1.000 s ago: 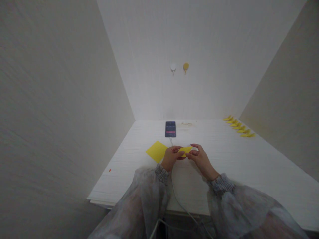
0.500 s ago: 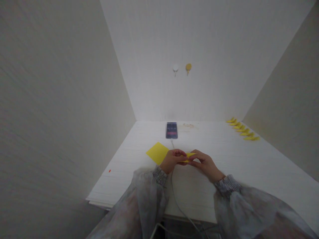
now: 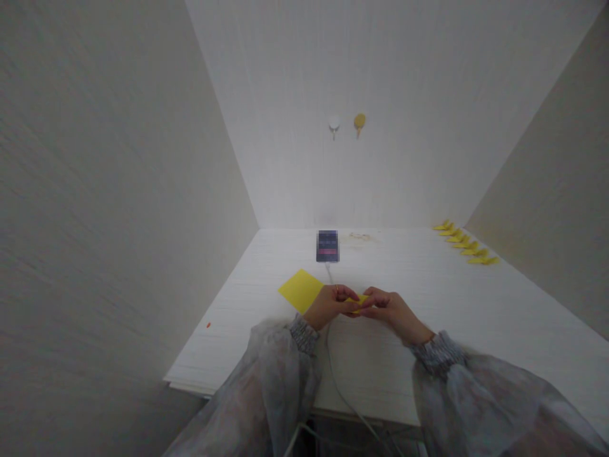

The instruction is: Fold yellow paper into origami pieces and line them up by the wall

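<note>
Tbl [image 3: 404,279]; small ylw paper [image 3: 363,298] part-behind fingers [image 3: 349,306].

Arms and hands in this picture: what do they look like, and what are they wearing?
The left hand and right hand are human, without gloves; the left seems to wear a thin ring. Loose, greyish, partly see-through sleeves end in gathered, darker grey cuffs.

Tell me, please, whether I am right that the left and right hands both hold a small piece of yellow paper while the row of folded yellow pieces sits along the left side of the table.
Not quite: the head view shows the row of folded yellow pieces along the right side of the table. The left hand and right hand do both hold a small piece of yellow paper.
</note>
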Available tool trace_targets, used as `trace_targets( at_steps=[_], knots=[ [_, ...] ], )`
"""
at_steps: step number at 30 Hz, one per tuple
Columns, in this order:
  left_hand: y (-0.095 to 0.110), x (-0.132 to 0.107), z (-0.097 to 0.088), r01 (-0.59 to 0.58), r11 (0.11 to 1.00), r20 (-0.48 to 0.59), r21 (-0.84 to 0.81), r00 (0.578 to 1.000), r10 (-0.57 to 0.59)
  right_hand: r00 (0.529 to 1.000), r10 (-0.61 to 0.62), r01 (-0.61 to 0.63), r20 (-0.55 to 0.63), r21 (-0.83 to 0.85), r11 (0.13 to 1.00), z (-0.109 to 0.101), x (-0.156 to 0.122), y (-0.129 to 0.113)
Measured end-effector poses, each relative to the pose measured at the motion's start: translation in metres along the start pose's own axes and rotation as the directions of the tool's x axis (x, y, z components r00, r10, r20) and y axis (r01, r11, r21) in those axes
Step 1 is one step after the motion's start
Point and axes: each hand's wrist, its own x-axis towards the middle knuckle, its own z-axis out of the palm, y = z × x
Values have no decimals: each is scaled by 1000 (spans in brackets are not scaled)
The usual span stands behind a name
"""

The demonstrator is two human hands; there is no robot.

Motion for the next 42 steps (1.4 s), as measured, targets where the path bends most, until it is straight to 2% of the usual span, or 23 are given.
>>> trace_targets(
  at_steps=[3,7,17,22,28,32,37,42],
  knots=[
    [0,0,0,-8,1000,5,-2,1000,8,1000,-1,1,3,-26,1000,-2,1,1],
    [1,1,0,14,999,20,-36,1000,-13,998,-51,54,21,-147,988,-5,1,-1],
    [6,2,1,46,997,15,-56,999,-45,965,-262,251,28,-408,878,-7,-1,-13],
    [5,1,3,44,999,7,-13,999,-44,982,-182,189,54,-395,899,-7,0,-11],
    [10,-2,6,13,1000,-11,-7,1000,-13,997,-74,69,4,-395,916,-5,0,-17],
    [12,-3,6,17,999,21,-38,1000,-16,999,-52,44,-10,-387,921,-4,-1,-22],
    [10,-2,4,6,999,10,-44,1000,-6,997,-59,70,42,-360,930,-4,-2,-26],
    [8,-1,2,-5,998,21,-57,1000,6,997,-72,71,11,-356,932,-4,-2,-23]
  ],
)
